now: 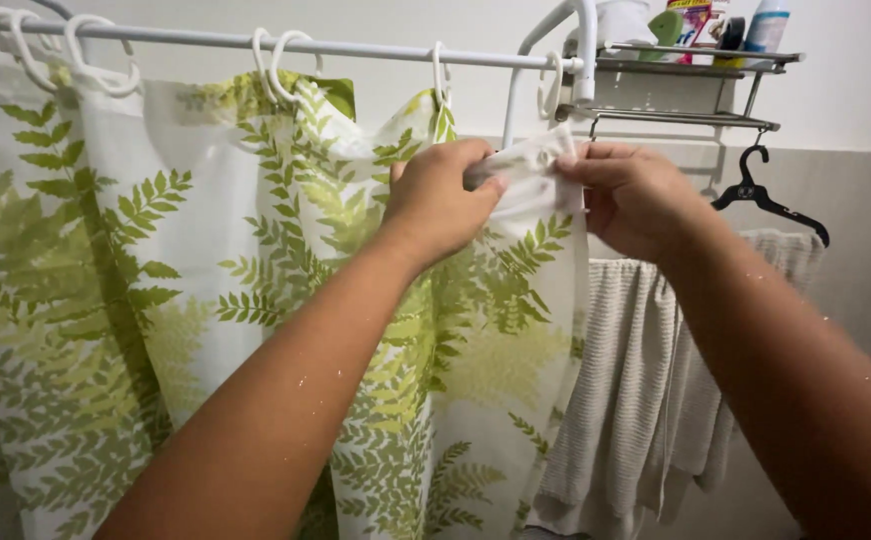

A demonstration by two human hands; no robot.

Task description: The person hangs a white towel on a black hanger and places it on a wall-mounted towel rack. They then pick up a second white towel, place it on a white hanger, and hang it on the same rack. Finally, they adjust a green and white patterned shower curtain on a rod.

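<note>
Head view: your left hand (441, 195) and right hand (636, 195) pinch shut on the fern-print shower curtain's (286, 300) top corner; tugging could tear its eyelet near the rod's (356, 47) end.

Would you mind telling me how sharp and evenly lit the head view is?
Head view: light soft and even, no glare; left hand, right hand and fern-print curtain are sharp; forearms at the bottom edge slightly soft; the rod bows a little, a sign of wide-angle distortion.

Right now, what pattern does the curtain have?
Green fern leaves on white, on the curtain; the head view shows it.
</note>
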